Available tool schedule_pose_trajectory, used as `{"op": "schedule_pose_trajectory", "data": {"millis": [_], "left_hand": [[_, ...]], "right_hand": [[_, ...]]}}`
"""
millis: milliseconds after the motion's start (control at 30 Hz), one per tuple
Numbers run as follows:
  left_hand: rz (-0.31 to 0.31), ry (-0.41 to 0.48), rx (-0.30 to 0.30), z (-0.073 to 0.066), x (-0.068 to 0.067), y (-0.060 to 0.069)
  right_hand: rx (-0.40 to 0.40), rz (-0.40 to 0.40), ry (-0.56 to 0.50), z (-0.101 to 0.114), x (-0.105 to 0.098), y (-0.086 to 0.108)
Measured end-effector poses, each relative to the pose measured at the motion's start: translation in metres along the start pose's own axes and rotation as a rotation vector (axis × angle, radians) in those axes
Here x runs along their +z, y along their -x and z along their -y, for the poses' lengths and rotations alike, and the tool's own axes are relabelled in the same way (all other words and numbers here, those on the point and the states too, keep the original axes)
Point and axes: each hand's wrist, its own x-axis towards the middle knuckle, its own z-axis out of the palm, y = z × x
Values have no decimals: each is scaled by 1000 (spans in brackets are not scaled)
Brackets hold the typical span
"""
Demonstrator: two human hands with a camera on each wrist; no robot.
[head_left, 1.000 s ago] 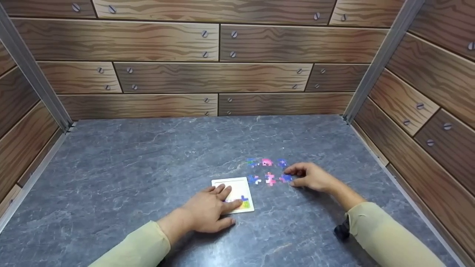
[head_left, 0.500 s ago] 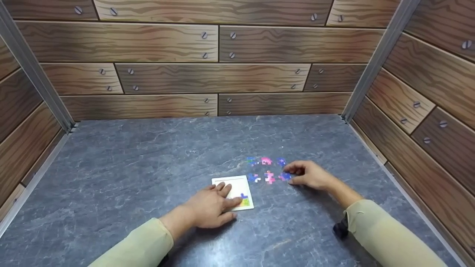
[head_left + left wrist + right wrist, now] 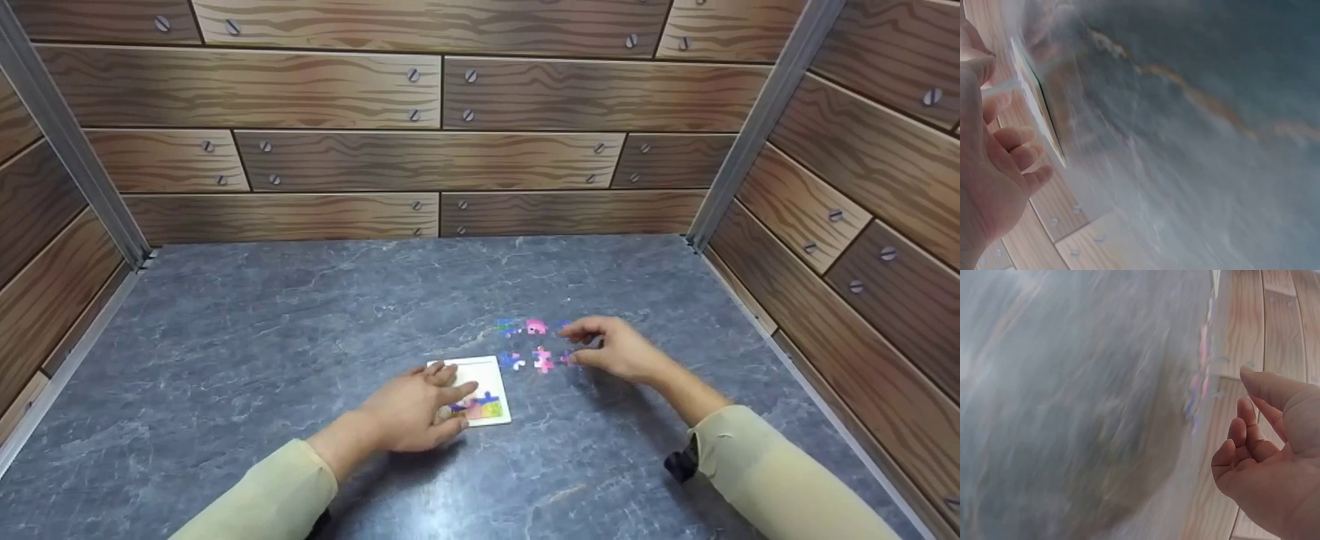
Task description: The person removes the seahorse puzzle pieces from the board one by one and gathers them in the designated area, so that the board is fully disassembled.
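Note:
A white puzzle board [image 3: 486, 371] lies on the table, with colourful pieces fitted along its near edge. Over its left side spreads my left hand [image 3: 405, 414], fingers extended; whether all the fingertips touch it I cannot tell. To the right, loose jigsaw pieces stand in two rows: blue-green [image 3: 505, 326], pink [image 3: 535, 327] and blue behind, blue [image 3: 511, 361], pink [image 3: 543, 360] and purple in front. My right hand [image 3: 619, 349] hovers at the right end, partly hiding the last pieces. In the right wrist view its thumb and fingers are apart, holding nothing.
Dark grey marbled tabletop [image 3: 300, 315] extends around both hands. Wood-patterned walls [image 3: 345, 161] enclose the back and sides, with metal posts [image 3: 731, 180] at the corners. A black band [image 3: 681, 465] sits at the right sleeve.
My right hand has moved left and slightly away from me, over the rightmost pieces. The left hand has drawn back a little to the left, uncovering more of the board's fitted pieces.

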Motion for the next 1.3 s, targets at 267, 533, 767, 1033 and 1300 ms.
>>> {"op": "schedule_pose_trajectory", "data": {"millis": [267, 533, 767, 1033, 1300], "left_hand": [[11, 14, -66, 20, -4, 15], [42, 11, -128, 32, -1, 18], [41, -2, -127, 33, -1, 18], [49, -16, -122, 35, -2, 19], [39, -5, -98, 36, -1, 20]], "right_hand": [[-95, 33, 17, 31, 24, -11], [-134, 109, 11, 65, 52, -29], [-224, 206, 51, 83, 80, -40], [-232, 336, 122, 96, 106, -50], [-193, 408, 101, 94, 112, -55]]}}
